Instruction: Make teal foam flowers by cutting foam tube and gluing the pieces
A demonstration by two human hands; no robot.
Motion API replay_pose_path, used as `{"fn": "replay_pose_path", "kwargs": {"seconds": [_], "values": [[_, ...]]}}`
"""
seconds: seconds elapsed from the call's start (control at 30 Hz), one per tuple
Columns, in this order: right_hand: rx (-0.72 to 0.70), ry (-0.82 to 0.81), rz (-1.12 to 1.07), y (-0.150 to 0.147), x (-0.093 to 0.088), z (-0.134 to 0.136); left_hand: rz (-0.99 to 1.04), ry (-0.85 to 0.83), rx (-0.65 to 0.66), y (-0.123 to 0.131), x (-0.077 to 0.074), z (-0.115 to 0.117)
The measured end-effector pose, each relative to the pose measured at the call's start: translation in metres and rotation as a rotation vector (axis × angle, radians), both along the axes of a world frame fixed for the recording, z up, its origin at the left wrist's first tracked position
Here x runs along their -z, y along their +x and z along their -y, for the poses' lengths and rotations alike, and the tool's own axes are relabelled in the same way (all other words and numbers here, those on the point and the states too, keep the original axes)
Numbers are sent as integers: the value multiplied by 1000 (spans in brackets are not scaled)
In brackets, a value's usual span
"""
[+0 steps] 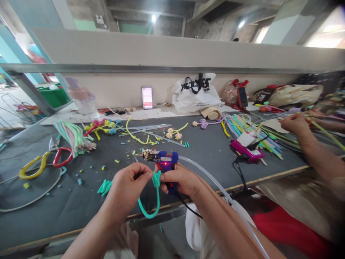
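In the head view, near seven o'clock, a green fuzzy stem is held at the pinched left hand; a glue gun is gripped in the curled right hand. At one o'clock, a white bag's contents are hidden; toward ten, a clear bottle is topped with pink.

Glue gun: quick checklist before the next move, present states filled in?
1. Glue gun gripped in the right hand: ok.
2. Green piece pinched at the left hand's fingertips: ok.
3. Red light lit on the gun: ok.
4. Clear stick running from the gun's rear: ok.
5. Front end free of debris: not ok, crusted with scraps.
6. Black cord plugged in: cannot tell, far end not traceable.
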State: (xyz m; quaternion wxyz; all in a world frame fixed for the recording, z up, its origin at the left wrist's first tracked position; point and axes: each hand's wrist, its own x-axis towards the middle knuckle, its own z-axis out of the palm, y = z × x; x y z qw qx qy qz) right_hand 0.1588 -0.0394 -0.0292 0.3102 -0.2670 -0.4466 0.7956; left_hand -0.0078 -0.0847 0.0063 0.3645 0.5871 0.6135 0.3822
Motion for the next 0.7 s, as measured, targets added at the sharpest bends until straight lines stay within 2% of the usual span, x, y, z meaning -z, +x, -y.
{"fn": "replay_pose_path", "kwargs": {"seconds": [0.27,0.5,0.7], "values": [[17,-17,34,-1,-7,2,-15,16,-34,5,1,1],[-21,-10,31,0,-4,1,55,34,-12,2,-1,6],[-16,-34,-17,1,-3,1,83,-1,-40,-1,3,8]]}}
